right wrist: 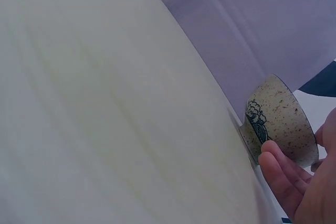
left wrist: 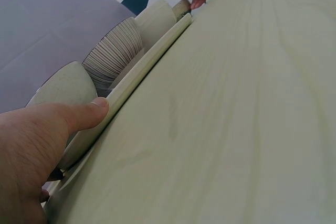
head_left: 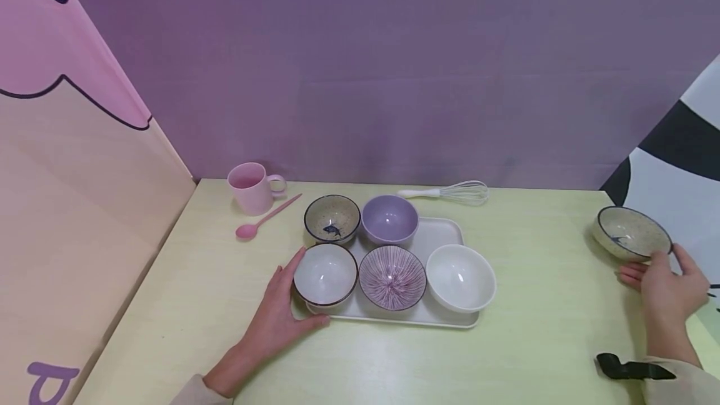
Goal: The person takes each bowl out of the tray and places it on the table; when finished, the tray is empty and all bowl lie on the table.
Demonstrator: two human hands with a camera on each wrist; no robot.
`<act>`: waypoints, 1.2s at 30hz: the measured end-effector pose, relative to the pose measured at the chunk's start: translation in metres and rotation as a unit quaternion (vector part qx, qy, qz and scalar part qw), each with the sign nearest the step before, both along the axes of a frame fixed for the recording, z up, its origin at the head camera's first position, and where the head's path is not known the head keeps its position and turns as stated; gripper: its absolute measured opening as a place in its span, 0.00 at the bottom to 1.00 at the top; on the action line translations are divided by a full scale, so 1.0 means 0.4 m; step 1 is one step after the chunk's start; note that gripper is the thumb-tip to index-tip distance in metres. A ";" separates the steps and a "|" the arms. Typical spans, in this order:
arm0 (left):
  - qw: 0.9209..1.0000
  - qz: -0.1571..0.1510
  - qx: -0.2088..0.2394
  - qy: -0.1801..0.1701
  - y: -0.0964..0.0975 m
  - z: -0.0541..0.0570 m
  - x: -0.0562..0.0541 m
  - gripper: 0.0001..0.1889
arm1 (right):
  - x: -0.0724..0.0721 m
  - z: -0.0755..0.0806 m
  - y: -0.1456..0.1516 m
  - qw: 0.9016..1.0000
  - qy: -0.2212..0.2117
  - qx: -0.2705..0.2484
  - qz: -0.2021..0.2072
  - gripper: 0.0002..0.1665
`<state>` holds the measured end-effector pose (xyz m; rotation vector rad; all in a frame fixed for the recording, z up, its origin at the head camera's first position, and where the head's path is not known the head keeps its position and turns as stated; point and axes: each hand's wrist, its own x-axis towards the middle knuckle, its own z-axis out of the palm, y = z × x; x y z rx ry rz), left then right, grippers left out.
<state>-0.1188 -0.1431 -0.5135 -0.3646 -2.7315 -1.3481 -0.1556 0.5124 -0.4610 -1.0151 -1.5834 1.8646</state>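
At the far right of the table, my right hand (head_left: 669, 283) grips a speckled beige bowl (head_left: 630, 236) by its near side, thumb at the rim and fingers along the outer wall. A dark blue drawing marks that wall in the right wrist view. My left hand (head_left: 281, 305) spreads its fingers along the left side of a white bowl with a dark rim (head_left: 325, 274). The left thumb (left wrist: 86, 115) lies straight along the near edge of a white tray (head_left: 439, 320). Beside that bowl stands a purple-striped bowl (head_left: 392, 277), then a plain white bowl (head_left: 461, 278).
Behind them are another speckled bowl (head_left: 332, 219) with a blue fish drawing and a lavender bowl (head_left: 390, 219). A pink mug (head_left: 251, 189) and pink spoon (head_left: 264, 219) lie at the back left. A white whisk (head_left: 450, 193) lies near the purple back wall (head_left: 382, 80).
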 end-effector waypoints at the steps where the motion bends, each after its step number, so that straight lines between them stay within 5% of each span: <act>1: 1.000 -0.001 0.001 0.001 0.000 0.001 0.000 0.70 | 0.001 0.000 0.000 1.000 -0.007 0.011 0.002 0.38; 5: 1.000 -0.003 0.004 0.002 0.001 0.003 0.000 0.70 | 0.008 0.001 -0.011 0.997 -0.033 0.069 -0.020 0.37; 10: 1.000 -0.002 0.002 0.001 0.002 0.005 0.001 0.70 | 0.018 0.015 -0.043 0.978 -0.078 0.179 -0.073 0.33; 17: 1.000 0.003 0.000 -0.006 0.004 0.009 0.002 0.70 | 0.017 0.038 -0.097 0.969 -0.037 0.229 -0.086 0.28; 24: 1.000 0.005 -0.002 -0.010 0.003 0.010 0.002 0.70 | -0.007 0.035 -0.123 0.964 0.025 0.260 -0.043 0.24; 32: 1.000 0.005 0.000 -0.019 0.005 0.008 -0.001 0.70 | -0.007 0.048 -0.183 0.965 0.020 0.257 0.047 0.23; 36: 1.000 0.005 0.002 -0.019 0.002 0.007 -0.001 0.70 | 0.003 0.051 -0.229 0.950 0.015 0.301 0.081 0.24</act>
